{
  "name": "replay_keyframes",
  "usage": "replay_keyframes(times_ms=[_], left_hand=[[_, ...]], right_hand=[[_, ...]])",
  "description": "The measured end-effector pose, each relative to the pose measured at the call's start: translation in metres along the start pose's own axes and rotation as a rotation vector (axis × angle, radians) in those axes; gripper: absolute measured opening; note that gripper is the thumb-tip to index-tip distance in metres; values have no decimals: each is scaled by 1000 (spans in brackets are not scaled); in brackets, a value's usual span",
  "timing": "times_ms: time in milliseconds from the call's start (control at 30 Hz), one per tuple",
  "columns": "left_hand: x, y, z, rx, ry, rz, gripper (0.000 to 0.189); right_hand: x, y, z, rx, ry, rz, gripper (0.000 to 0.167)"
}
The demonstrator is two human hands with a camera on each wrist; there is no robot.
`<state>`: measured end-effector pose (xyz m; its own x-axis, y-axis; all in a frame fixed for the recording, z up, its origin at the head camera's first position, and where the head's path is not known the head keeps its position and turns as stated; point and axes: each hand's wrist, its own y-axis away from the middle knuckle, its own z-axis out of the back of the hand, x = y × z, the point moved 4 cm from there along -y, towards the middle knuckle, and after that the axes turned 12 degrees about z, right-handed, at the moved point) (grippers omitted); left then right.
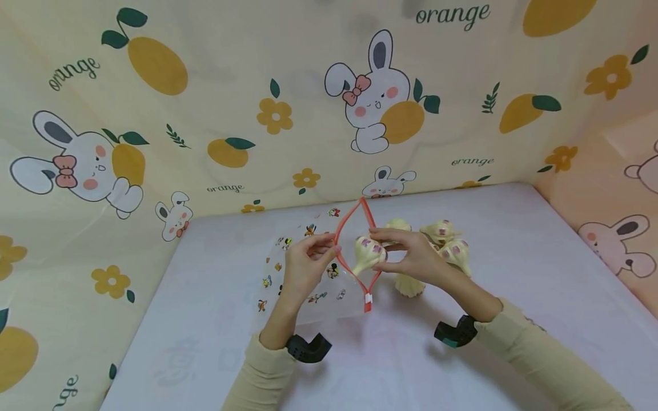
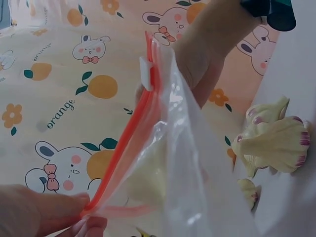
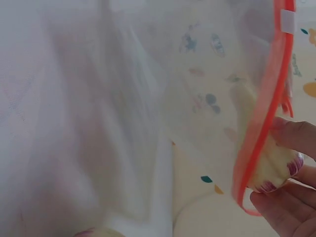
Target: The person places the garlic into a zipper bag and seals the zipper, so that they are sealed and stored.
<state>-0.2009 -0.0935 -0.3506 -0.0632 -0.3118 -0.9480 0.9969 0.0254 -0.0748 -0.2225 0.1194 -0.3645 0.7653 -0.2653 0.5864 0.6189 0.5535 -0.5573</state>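
A clear zip bag (image 1: 308, 297) with small cartoon prints and a red slider edge is spread wide at its mouth. My left hand (image 1: 307, 265) pinches one side of the red edge (image 2: 118, 143) between thumb and fingers. In my right hand (image 1: 411, 257) is a garlic bulb (image 1: 367, 254), gripped by its purple-streaked end and sitting at the bag's mouth, stem toward the bag. In the right wrist view the garlic bulb (image 3: 274, 165) shows partly behind the red edge. Beyond the right hand lie several more garlic bulbs (image 1: 456, 254), some hidden by that hand.
A white cloth (image 1: 205, 319) covers the table. Behind it hangs a backdrop (image 1: 308, 74) printed with rabbits and oranges. The loose garlic bulbs (image 2: 276, 138) lie close together on the cloth to the right of the bag.
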Motion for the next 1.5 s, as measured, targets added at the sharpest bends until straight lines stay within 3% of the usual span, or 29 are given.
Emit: replay_keyframes(times_ms=[333,733,1300,1500], left_hand=[[-7,-3,1,-8,8,-24,28],[-11,-3,4,-15,43,-36,26],[-6,-3,6,-5,52,-18,27],[-7,-3,5,5,46,-28,27]], right_hand=[[-2,-5,-7,54,22,-14,56],[-2,-1,-6,20,-12,-40,50],[-13,36,15,-83,-3,-90,41],[-21,51,20,-62,62,-181,41]])
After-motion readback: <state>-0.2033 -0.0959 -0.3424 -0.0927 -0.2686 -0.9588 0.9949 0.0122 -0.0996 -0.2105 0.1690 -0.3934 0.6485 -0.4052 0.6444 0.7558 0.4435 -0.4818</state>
